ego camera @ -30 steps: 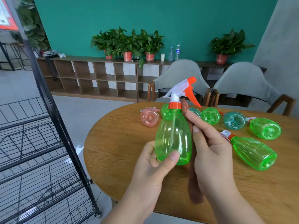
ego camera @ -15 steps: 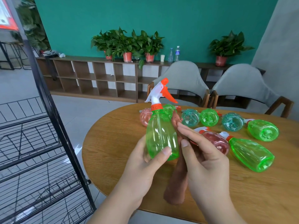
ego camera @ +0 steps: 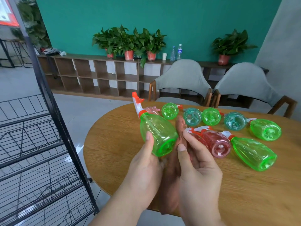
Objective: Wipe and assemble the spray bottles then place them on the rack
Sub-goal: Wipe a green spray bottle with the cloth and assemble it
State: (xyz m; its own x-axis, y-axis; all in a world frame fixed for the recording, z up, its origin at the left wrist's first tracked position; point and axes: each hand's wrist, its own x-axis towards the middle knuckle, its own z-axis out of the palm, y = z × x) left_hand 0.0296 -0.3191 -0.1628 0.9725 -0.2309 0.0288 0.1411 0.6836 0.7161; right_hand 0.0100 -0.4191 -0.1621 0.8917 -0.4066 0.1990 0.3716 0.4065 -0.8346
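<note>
The left hand is hiding most of its fingers behind the green spray bottle, showing only the thumb on the near wall while gripping the body close to the base. The brown cloth is hanging between the wrists with its lower end blurring out, and the right hand is pinching its upper part just beside the bottle. The rack at 9 o'clock is running off the frame edge. Over the table's left part the bottle is tilting, its long axis running 11 to 5 o'clock, with the trigger head pointing to 11 and the base facing the camera.
</note>
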